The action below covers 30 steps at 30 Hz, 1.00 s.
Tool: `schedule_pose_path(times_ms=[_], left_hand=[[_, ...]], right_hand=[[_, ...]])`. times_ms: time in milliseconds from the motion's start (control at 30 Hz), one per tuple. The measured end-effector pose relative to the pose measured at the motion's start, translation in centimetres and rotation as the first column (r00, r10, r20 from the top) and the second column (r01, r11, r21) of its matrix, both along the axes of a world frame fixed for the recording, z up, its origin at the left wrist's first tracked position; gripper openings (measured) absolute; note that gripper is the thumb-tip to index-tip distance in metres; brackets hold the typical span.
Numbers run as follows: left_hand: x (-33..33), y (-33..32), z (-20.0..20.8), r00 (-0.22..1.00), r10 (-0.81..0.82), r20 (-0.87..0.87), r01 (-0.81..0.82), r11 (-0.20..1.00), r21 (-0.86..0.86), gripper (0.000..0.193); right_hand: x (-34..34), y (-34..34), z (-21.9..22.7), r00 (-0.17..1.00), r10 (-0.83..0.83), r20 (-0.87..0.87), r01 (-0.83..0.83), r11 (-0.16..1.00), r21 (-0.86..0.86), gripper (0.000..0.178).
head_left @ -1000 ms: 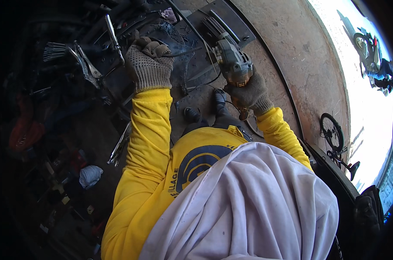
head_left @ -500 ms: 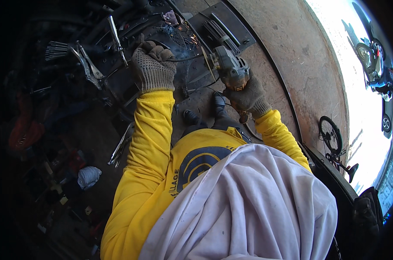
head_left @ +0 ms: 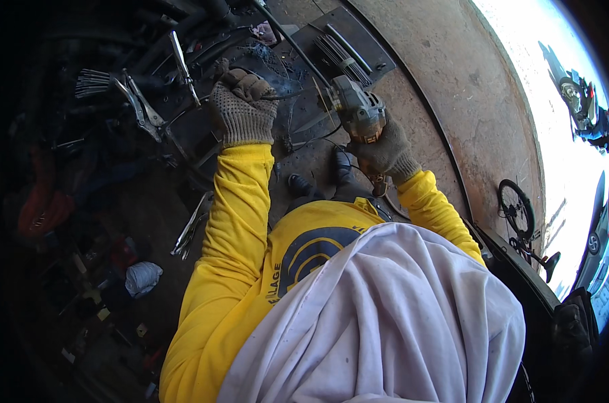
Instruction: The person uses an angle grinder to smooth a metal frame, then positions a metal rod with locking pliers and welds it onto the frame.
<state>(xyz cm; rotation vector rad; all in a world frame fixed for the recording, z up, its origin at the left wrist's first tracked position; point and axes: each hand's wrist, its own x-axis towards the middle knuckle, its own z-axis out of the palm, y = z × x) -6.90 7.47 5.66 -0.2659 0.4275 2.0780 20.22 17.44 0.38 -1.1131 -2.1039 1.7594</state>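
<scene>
My right hand (head_left: 390, 149), in a knitted work glove, is closed around the body of an angle grinder (head_left: 359, 113). The thin disc (head_left: 321, 95) faces left, toward my other hand. In my gloved left hand (head_left: 245, 107) is a thin dark metal rod (head_left: 289, 95), its free end pointing right at the disc. Whether rod and disc touch I cannot tell. Beneath them lies a dark metal work surface (head_left: 378, 57), with a bundle of thin rods (head_left: 341, 57) on it beyond the grinder.
Locking pliers (head_left: 140, 107) lie left of my left hand, with another pair (head_left: 182, 66) nearby and a third (head_left: 189, 227) lower down. A white crumpled cloth (head_left: 143, 278) sits among dim clutter. Off to the right are a bicycle (head_left: 517, 208), a motorcycle (head_left: 576, 94) and a car (head_left: 594, 235).
The orange sparks on the work surface beyond my hands have almost vanished. Both hands keep their hold on rod and grinder. The whole view has shifted slightly.
</scene>
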Motion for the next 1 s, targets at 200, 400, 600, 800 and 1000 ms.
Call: schedule_pose_path(times_ms=[200, 400, 600, 800, 1000], left_hand=[[-0.4, -0.4, -0.8, 0.984, -0.145, 0.1, 0.118, 0.965, 0.236, 0.048], [-0.2, -0.4, -0.1, 0.991, -0.11, 0.073, 0.097, 0.983, 0.158, 0.048], [-0.1, -0.7, -0.8, 1.0, 0.006, -0.001, -0.006, 1.0, -0.002, 0.049], [0.4, -0.5, -1.3, 0.998, 0.057, 0.014, -0.056, 0.998, -0.033, 0.046], [1.8, -0.1, -0.2, 0.986, 0.126, 0.105, -0.117, 0.989, -0.087, 0.043]], right_hand=[[0.7, -0.1, 0.4, 0.994, -0.004, -0.107, 0.003, 1.0, -0.004, 0.088], [0.5, -0.5, 1.4, 0.998, -0.033, -0.049, 0.034, 0.999, 0.003, 0.086], [0.5, -0.7, 1.6, 0.997, -0.062, -0.052, 0.062, 0.998, 0.014, 0.088], [0.5, -1.2, 0.5, 0.988, -0.11, -0.106, 0.117, 0.991, 0.071, 0.087], [0.4, -0.9, 0.4, 0.994, -0.096, -0.041, 0.098, 0.994, 0.043, 0.087]])
